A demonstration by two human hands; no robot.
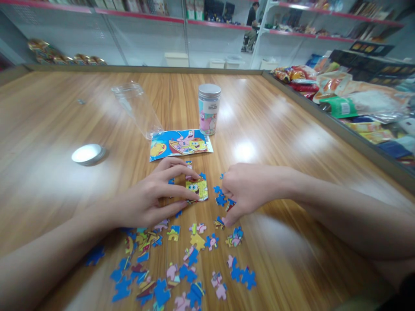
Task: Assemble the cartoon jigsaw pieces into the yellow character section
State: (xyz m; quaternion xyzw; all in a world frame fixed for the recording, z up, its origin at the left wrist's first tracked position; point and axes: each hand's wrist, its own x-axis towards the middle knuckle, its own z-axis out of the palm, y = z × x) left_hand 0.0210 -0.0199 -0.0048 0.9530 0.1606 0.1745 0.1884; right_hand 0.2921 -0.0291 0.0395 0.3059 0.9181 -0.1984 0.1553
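My left hand (pixel 152 194) is spread, its fingertips resting on the edges of a joined block of jigsaw pieces (pixel 201 190) with a yellow cartoon face. More blue pieces lie partly under those fingers. To the right, my right hand (pixel 248 188) is bent down over several loose blue jigsaw pieces (pixel 221 199). Its thumb is apart from the curled fingers and touches a small jigsaw piece (pixel 219 222); the other fingertips are partly hidden. Many loose jigsaw pieces (pixel 162 292), blue, pink and yellow, lie scattered nearer to me.
Behind the block lies a printed picture sheet (pixel 181 144). A lidded puzzle jar (pixel 209 110) stands at its right corner, and a clear open jar (pixel 139 110) at its left. A silver lid (pixel 87 154) lies left. Packaged goods (pixel 356 99) fill the bin beyond the right edge.
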